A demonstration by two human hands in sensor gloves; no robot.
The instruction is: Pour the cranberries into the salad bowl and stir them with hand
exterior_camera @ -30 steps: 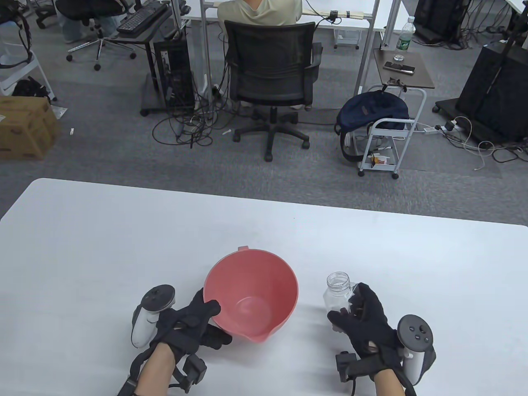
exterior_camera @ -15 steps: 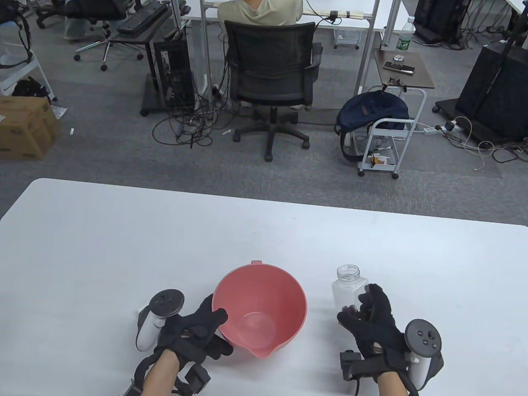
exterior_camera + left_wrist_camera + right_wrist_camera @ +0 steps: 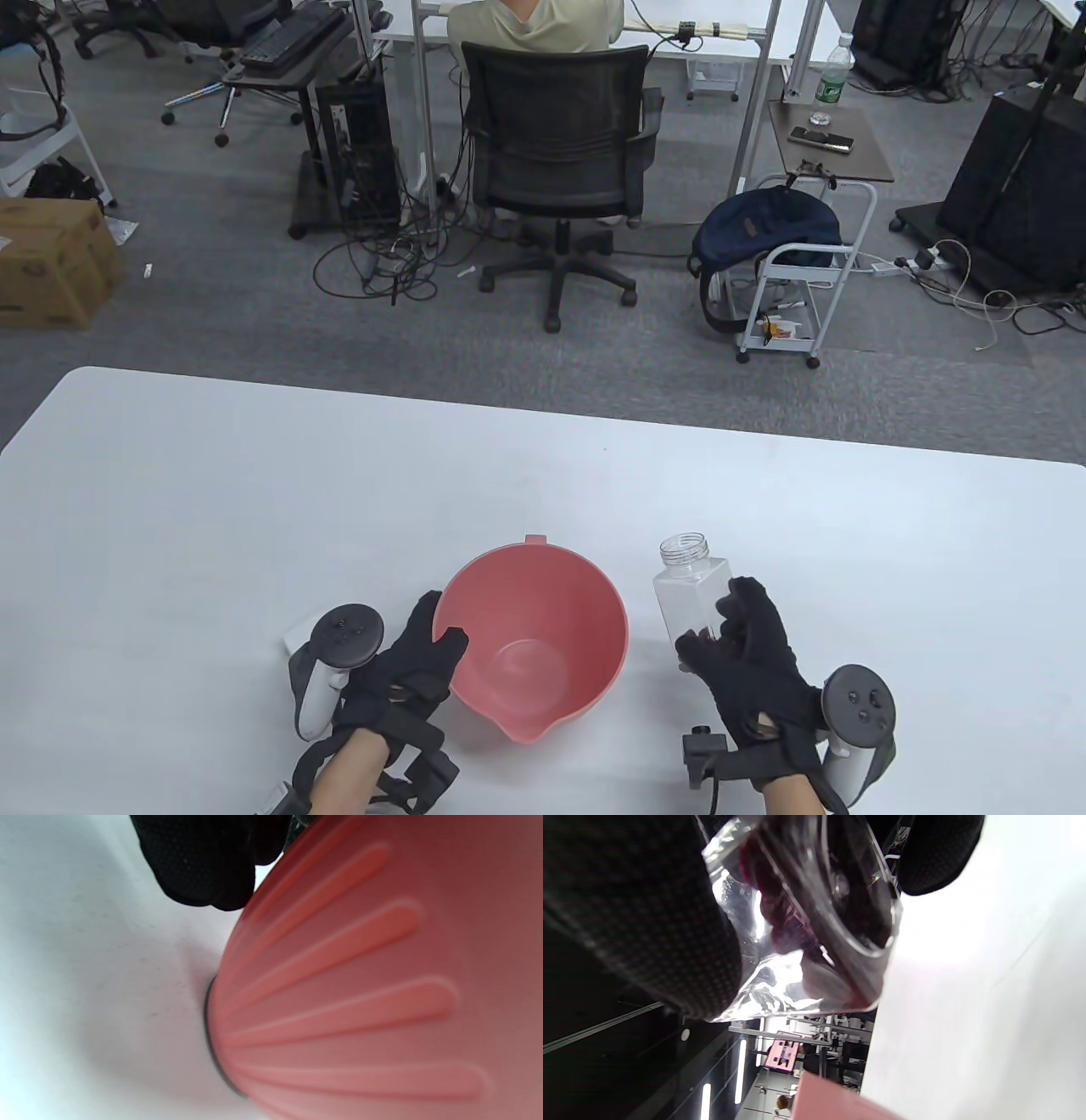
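Now my right hand [image 3: 751, 658] is clamped low around the clear square plastic jar [image 3: 689, 594], light and slick, dark cranberries [image 3: 785, 906] at its base. My left hand [image 3: 407, 662] grips the rim of the empty pink plastic bowl [image 3: 594, 671] beside it.

Empty pink salad bowl [image 3: 532, 634] stands upright; at its 3 o'clock, a clear open-topped jar [image 3: 688, 591] holds dark cranberries [image 3: 780, 914].
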